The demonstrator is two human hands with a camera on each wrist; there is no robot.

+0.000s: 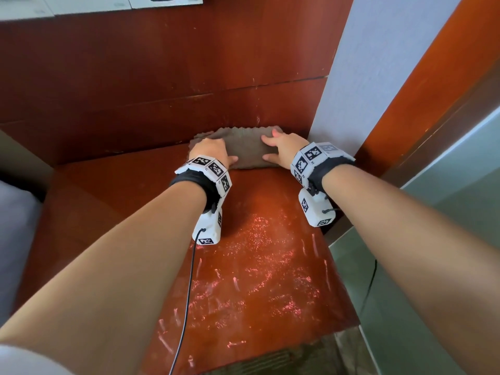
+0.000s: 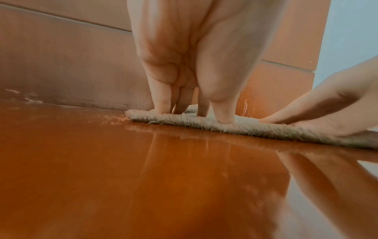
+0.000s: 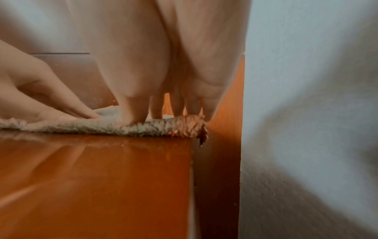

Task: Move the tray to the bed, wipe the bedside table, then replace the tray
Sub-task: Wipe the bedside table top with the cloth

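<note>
Both hands flat on a grey-brown cloth (image 1: 238, 147) at the far end of the desk (image 1: 259, 280), up against the red-brown wood back panel (image 1: 135, 85); left hand (image 1: 209, 152) on the cloth's left part, right hand (image 1: 284, 150) on its right part, thumbs pointing inward toward each other w/ a strip of bare cloth between them.

Left grip: released, fingers (image 2: 161, 103) straight, tips pressing down into the pile; nothing curled round the fabric. Right grip: also released, fingers (image 3: 178, 105) straight down onto the cloth, thumb pressing the near edge.

Cloth lies under both palms, not lifted; its right end reaches the desk's right edge & hangs slightly over it in the right wrist view, just beside the pale wall (image 1: 378, 63); near edge of cloth runs straight across the desk.

Desk top glossy, reddish, w/ scratches & wet-looking sheen on the near half; hands reflected in it in the wrist views. Tray not in any view; grey-white bedding (image 1: 16, 239) at far left.
</note>
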